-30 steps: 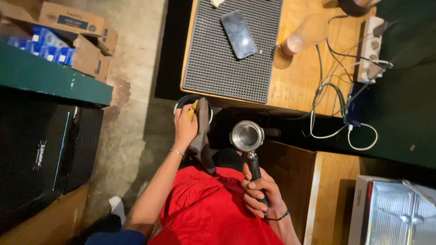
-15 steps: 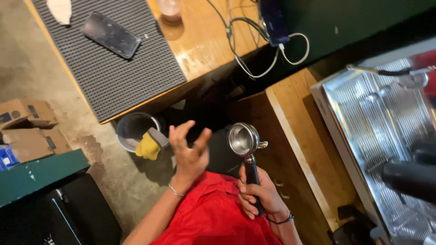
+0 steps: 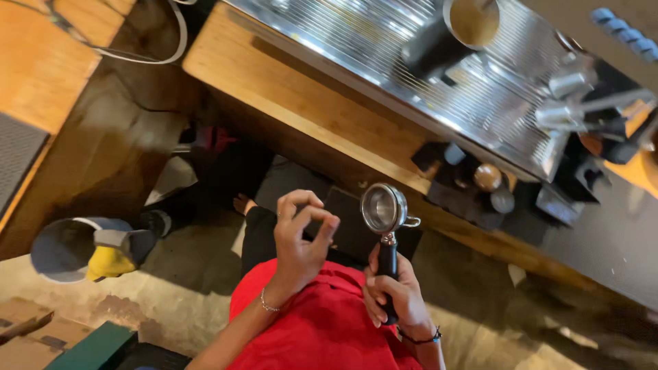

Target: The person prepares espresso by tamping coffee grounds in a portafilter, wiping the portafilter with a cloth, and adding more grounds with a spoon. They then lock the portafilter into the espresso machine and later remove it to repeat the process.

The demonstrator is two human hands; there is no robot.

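Observation:
My right hand [image 3: 397, 291] grips the black handle of a metal portafilter [image 3: 384, 209], holding its round basket upright in front of my red shirt. My left hand [image 3: 301, 240] hovers just left of the basket with thumb and forefinger pinched together and nothing visible between them. The steel espresso machine [image 3: 439, 68] lies ahead on a wooden counter [image 3: 288, 96], a little beyond the portafilter.
A grey bucket [image 3: 55, 250] with a yellow cloth [image 3: 110, 264] hanging on its rim stands on the floor at left. A second wooden table [image 3: 41, 68] with a grey mat and a cable is at upper left. Cardboard boxes [image 3: 24, 336] sit at bottom left.
My view has swung right, from the bucket and mat table to the espresso machine. My left hand left the bucket, spread its fingers, then pinched them beside the portafilter, which my right hand kept holding.

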